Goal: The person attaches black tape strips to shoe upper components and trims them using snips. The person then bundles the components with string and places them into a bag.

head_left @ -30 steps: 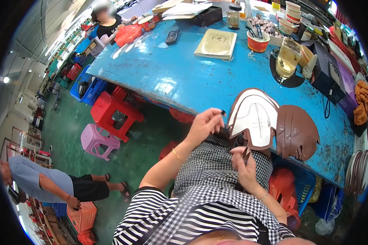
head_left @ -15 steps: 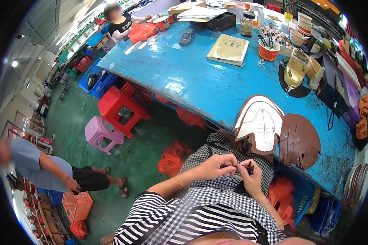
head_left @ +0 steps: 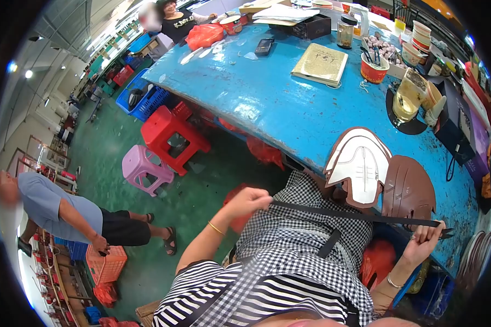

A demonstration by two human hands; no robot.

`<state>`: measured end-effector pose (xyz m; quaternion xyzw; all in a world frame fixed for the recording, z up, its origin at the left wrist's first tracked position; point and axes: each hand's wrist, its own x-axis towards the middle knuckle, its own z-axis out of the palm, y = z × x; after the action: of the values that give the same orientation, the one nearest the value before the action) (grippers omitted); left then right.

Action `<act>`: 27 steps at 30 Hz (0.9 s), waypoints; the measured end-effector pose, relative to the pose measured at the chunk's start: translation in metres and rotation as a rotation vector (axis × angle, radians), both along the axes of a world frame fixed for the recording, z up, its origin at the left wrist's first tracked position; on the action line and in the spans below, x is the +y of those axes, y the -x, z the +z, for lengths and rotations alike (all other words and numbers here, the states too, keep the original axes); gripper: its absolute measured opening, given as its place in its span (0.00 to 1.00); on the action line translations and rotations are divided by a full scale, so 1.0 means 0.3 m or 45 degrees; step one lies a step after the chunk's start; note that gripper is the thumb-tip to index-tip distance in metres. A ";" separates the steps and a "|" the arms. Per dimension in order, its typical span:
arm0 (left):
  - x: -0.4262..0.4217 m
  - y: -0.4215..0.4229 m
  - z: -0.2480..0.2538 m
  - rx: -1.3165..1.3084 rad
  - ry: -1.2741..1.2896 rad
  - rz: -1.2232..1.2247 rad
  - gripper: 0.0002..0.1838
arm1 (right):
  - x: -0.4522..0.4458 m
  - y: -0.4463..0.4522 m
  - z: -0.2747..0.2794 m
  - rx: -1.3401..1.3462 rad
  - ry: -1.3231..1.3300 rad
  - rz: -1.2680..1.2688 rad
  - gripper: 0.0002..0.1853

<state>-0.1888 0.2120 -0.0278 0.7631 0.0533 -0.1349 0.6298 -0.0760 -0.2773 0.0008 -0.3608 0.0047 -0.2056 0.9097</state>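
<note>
A long black strap (head_left: pixel 349 214) is stretched nearly straight across my lap between my two hands. My left hand (head_left: pixel 248 201) pinches one end, its fingers closed. The other end is held by my right hand (head_left: pixel 424 240), where a small dark pointed tool (head_left: pixel 447 234) also sticks out past the fingers. Just beyond the strap, on the table's near edge, lie a white shoe-shaped piece with a brown border (head_left: pixel 361 166) and a brown piece (head_left: pixel 408 188) beside it. A short black strip (head_left: pixel 329 244) rests on the checked apron.
The blue table (head_left: pixel 256 103) bears a notebook (head_left: pixel 319 64), a phone (head_left: pixel 264 47), a red tub of tools (head_left: pixel 374 68) and a glue container (head_left: pixel 410 95). Red (head_left: pixel 172 139) and pink stools (head_left: pixel 145 168) stand left. One person stands at lower left, another sits across the table.
My hands were together half a second ago and are now wide apart, the right one moved far right. The black strap now shows at full stretch between them.
</note>
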 end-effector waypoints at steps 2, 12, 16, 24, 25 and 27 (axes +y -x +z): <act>0.095 0.014 -0.100 -0.109 0.004 0.087 0.15 | -0.029 0.003 0.007 0.007 -0.059 -0.041 0.10; 0.337 0.025 -0.190 0.049 -0.323 0.626 0.21 | -0.013 0.009 0.002 -0.016 -0.038 0.014 0.09; 0.407 -0.102 0.059 -0.556 -0.149 0.904 0.17 | 0.074 0.013 0.030 0.087 0.014 0.021 0.07; 0.313 -0.333 0.744 -1.343 0.180 0.749 0.08 | 0.298 0.052 0.113 0.140 0.344 0.456 0.09; 0.239 -0.352 0.772 -1.298 0.205 0.766 0.08 | 0.325 0.075 0.119 0.201 0.508 0.453 0.08; 0.168 -0.399 0.725 -1.150 -0.313 0.167 0.09 | 0.363 0.098 0.138 0.210 0.775 0.626 0.05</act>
<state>-0.0690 0.2624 0.1898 0.8092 -0.1624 0.2580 0.5022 -0.1054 -0.1685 0.0423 -0.6196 -0.0698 0.0558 0.7798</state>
